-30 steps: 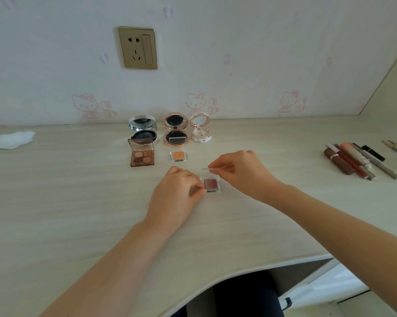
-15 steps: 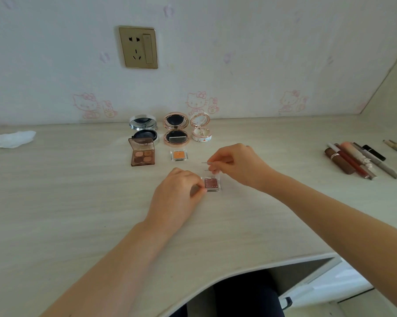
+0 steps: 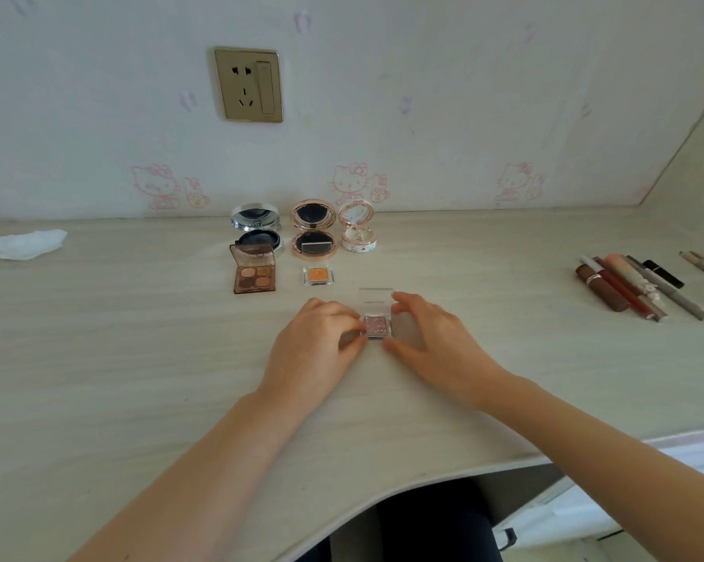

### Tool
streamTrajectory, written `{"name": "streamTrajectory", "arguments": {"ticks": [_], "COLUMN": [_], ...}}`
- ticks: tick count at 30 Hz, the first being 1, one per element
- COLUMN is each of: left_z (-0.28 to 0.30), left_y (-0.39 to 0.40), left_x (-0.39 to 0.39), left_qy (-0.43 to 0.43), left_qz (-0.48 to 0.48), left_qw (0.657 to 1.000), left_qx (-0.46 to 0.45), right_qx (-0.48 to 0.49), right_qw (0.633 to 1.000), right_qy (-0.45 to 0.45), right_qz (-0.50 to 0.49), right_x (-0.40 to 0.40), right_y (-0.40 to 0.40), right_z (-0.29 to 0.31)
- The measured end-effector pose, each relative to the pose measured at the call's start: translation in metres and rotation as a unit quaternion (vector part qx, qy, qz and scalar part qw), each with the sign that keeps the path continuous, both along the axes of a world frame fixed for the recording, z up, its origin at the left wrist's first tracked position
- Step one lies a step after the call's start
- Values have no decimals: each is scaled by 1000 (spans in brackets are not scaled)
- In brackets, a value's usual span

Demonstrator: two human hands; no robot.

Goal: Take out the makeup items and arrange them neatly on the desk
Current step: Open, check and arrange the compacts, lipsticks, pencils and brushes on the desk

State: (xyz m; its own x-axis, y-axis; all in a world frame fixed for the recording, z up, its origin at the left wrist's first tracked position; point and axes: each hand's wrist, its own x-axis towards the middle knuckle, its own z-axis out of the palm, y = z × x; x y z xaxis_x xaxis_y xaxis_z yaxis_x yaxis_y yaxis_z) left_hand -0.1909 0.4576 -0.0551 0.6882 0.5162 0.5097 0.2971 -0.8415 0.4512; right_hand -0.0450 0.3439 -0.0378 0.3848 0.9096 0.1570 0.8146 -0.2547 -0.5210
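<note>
desk [image 3: 99,358]: pale woodgrain, curved front edge
wall [image 3: 463,95]: cartoon-cat wallpaper, gold socket [image 3: 248,85]
hands: left hand [image 3: 317,346] and right hand [image 3: 435,342] both pinch pink eyeshadow [image 3: 376,325]

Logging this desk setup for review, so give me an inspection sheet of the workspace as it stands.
Surface: pale wood-grain desk.
Job's things: pink eyeshadow pan, lid open; orange eyeshadow pan; four-colour palette; three open round compacts; row of lip and pencil tubes.
Clutter: crumpled white tissue.
Grippers: left hand and right hand both hold the pink pan's sides.
Cables: nothing seen.
Surroundings: gold wall socket, cartoon-cat wallpaper.
</note>
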Motion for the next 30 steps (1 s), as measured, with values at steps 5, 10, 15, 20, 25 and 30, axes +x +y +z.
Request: {"name": "streamTrajectory", "arguments": {"ticks": [5,10,15,20,25,30], "left_z": [1,6,8,8,4,-1], "left_y": [-1,6,27,48,62,70], "left_x": [0,9,26,42,55,61], "left_qy": [5,35,46,43,52,69], "left_qz": [0,8,1,26,58,56], "left_qw": [1000,997,992,983,976,977], "left_qx": [15,67,121,176,202,195], "right_qx": [18,32,42,34,28,31], "right_qw": [1000,999,999,999,999,999], "right_qy": [-17,-5,18,41,37,24], "right_qz": [-3,-3,-7,-4,-9,-7], "right_x": [4,12,27,46,58,62], "right_y": [8,18,40,66,84,93], "right_z": [-2,0,3,6,4,3]}}
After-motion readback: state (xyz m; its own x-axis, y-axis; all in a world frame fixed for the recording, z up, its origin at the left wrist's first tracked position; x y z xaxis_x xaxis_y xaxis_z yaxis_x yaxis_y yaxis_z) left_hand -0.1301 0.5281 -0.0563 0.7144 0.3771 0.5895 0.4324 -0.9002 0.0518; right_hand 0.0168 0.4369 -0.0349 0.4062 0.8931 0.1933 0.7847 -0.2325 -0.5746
